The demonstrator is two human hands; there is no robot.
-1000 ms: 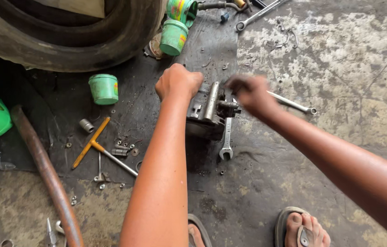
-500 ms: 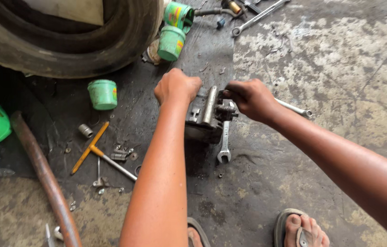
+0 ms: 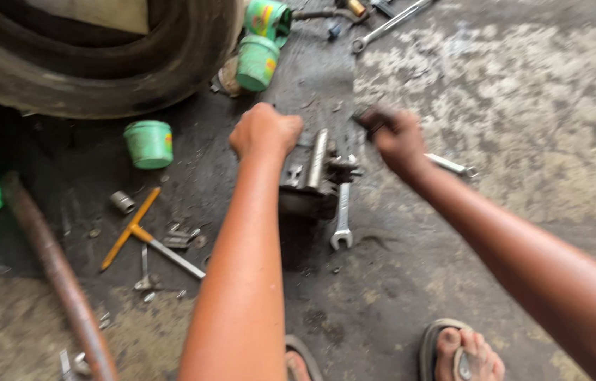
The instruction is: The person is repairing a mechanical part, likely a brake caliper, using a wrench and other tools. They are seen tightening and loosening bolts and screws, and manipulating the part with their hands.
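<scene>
1. Steel and grime sit between my two arms: a small metal engine block (image 3: pixel 314 180) stands on the oil-dark concrete floor (image 3: pixel 524 141), straight ahead of me so both hands reach it evenly.
2. My left hand (image 3: pixel 264 132) is curled into a fist over the block's left top edge, fingers pressed together and wrapped down. As I judge it, that grip pins the part so it cannot slide on the greasy floor.
3. My right hand (image 3: pixel 395 137) hangs just right of the block, a little above it, fingers pinched on something small and dark. It is blurred, so I cannot tell what it is, only that the grip is closed.
4. An open-end spanner (image 3: pixel 342 219) lies touching the block's near side, jaw toward me, likely kept where either hand can grab it. A second spanner (image 3: pixel 451 166) shows from behind my right wrist.
5. To my left, well apart, lie a yellow-handled T-wrench (image 3: pixel 144 236), a loose socket (image 3: pixel 122 202) and small bits of hardware, beside a rusty pipe (image 3: pixel 58 275).
6. Farther off stand a green tub (image 3: pixel 148 144) and green cans (image 3: pixel 259 53) against a worn tyre (image 3: pixel 114 77).
7. My sandalled foot (image 3: pixel 464 353) rests at the bottom right, planted near the work.
</scene>
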